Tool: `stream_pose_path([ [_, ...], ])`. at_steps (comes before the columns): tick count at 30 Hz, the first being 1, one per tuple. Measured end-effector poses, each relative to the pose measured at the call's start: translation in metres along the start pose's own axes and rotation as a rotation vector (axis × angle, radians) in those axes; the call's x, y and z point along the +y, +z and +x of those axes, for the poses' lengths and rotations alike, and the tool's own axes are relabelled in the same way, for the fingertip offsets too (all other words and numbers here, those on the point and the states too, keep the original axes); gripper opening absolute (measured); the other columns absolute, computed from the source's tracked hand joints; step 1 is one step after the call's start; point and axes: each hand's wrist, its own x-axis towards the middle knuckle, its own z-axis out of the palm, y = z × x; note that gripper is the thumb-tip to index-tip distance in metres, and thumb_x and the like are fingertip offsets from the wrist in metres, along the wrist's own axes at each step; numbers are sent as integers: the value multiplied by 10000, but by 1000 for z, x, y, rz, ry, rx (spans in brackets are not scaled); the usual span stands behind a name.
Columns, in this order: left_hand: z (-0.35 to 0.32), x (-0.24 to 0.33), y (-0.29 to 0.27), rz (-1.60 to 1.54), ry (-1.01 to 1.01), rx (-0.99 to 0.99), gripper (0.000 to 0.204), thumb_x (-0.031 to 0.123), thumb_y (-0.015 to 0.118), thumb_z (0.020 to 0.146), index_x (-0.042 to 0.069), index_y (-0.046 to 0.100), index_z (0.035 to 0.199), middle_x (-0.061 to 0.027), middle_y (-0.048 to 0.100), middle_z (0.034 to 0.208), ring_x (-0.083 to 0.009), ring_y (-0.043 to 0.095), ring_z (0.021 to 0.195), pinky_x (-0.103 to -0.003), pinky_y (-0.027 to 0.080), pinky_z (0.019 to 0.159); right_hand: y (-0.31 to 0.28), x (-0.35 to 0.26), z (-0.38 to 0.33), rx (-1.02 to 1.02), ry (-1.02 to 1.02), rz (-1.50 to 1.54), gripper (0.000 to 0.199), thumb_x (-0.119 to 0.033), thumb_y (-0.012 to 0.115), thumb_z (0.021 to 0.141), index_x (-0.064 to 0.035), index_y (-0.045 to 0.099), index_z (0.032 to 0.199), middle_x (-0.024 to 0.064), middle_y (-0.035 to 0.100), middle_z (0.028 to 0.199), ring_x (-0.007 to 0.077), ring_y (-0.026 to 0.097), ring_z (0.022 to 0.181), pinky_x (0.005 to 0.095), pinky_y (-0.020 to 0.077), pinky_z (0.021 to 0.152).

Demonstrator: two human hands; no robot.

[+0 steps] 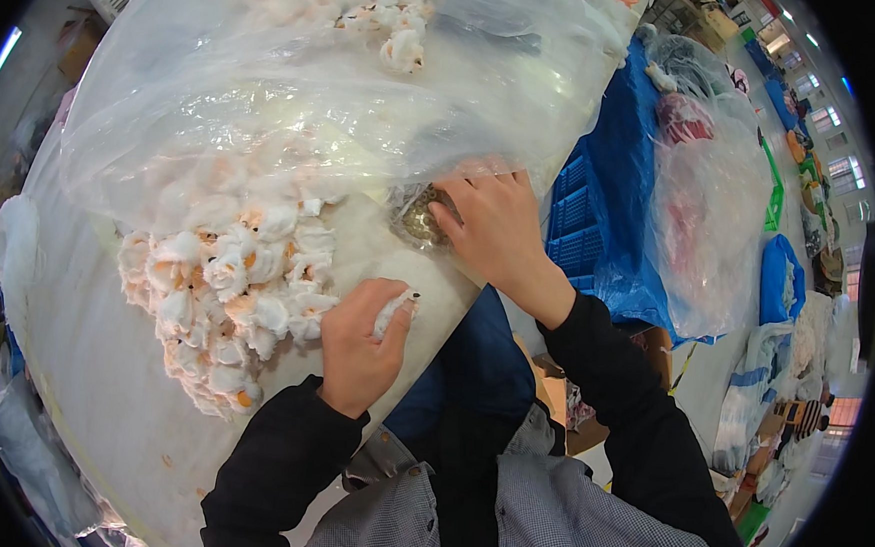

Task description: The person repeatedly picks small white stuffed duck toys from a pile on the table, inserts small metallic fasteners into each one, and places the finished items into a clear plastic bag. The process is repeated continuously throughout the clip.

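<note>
My left hand point(363, 341) is closed, thumb against fingers, around a small white fluffy plush piece point(392, 313) with a tiny black tip showing. Just left of it lies a heap of similar plush pieces point(227, 281), white and pale peach with orange and dark spots. My right hand point(501, 222) rests at a small clear plastic bag point(418, 222) of tiny dark golden parts. Its thumb and forefinger stand apart over the bag's contents, and its other fingers reach the edge of a large clear plastic sheet point(367, 119).
The sheet covers the far part of the pale table point(102, 353) and more plush pieces point(403, 49). Right of the table stands a blue crate point(573, 217) with blue plastic film, beside a big clear bag point(706, 220) of pinkish goods. A cardboard box point(588, 433) sits below.
</note>
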Motion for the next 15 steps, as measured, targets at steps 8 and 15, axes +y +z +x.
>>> stream_pose_path([
  [8,2,0,-2,15,39,-10,137,-35,667,877,-35,660,1014,-169,690,969,-316,681,885,-348,529,823,11,8,5,-63,9,53,116,-212,729,878,-114,740,940,111,672,1030,317,606,1057,459,419,947],
  [15,5,4,-2,6,44,-17,132,-37,665,868,-28,656,999,-170,667,984,-324,657,900,-353,517,825,9,5,7,-6,-4,75,139,-192,741,869,-86,744,957,106,694,994,336,620,1022,462,442,928],
])
